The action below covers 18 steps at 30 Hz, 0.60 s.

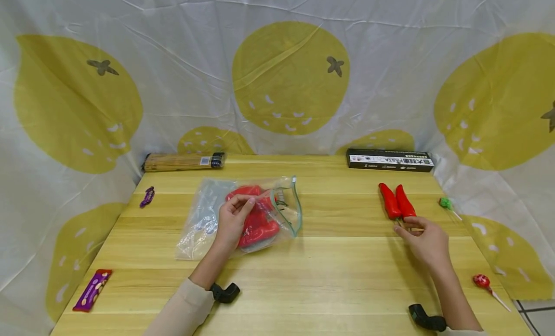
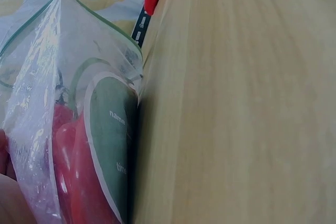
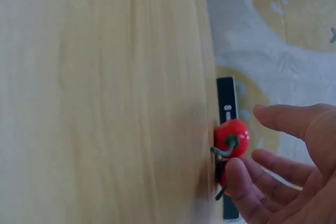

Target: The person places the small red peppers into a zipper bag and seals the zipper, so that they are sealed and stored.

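My left hand [image 1: 231, 220] pinches the upper layer of a clear zip bag [image 1: 195, 235], left of the table's middle. Red peppers [image 1: 262, 230] lie inside, their number hard to tell through the plastic. The bag's green-edged mouth gapes toward the right; in the left wrist view a green label [image 2: 110, 114] shows on it. At the right, two red chili peppers [image 1: 390, 202] lie side by side, stems toward me. My right hand [image 1: 429, 242] hovers at the stem ends, thumb and fingers apart. In the right wrist view, one chili pepper [image 3: 233, 135] sits between thumb and fingers, ungripped.
Along the back edge lie a pack of thin sticks [image 1: 184, 162] and a black pasta box [image 1: 390, 160]. A purple candy [image 1: 147, 197] and a purple chocolate bar [image 1: 92, 290] are at the left. Green [image 1: 445, 202] and red lollipops [image 1: 482, 281] lie at the right.
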### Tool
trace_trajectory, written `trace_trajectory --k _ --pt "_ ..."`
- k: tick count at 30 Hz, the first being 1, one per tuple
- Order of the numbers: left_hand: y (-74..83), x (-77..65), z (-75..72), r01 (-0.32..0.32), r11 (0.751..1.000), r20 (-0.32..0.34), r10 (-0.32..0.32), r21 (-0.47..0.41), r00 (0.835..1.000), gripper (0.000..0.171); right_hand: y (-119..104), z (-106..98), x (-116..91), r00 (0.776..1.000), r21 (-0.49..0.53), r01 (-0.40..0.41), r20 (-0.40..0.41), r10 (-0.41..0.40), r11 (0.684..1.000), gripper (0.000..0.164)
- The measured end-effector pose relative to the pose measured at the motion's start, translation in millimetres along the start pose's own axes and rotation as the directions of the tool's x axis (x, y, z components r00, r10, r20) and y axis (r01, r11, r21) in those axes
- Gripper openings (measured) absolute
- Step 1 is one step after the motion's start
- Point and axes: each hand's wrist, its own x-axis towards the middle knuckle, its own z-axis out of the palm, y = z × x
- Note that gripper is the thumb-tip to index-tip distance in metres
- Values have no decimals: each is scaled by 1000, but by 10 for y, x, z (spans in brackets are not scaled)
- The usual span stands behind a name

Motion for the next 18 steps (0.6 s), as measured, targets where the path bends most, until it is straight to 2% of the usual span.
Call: trace_trajectory --k 10,14,18 --pt "4 -6 7 -3 1000 -6 3 -17 1000 33 37 89 44 984 74 -160 87 153 984 48" --pt "3 -7 1 -4 1000 -4 4 -17 1000 34 42 119 85 983 92 -167 87 160 982 41" --pt "4 -13 1 -1 1000 -3 1 -18 1000 34 49 151 109 987 84 -159 44 155 984 32"
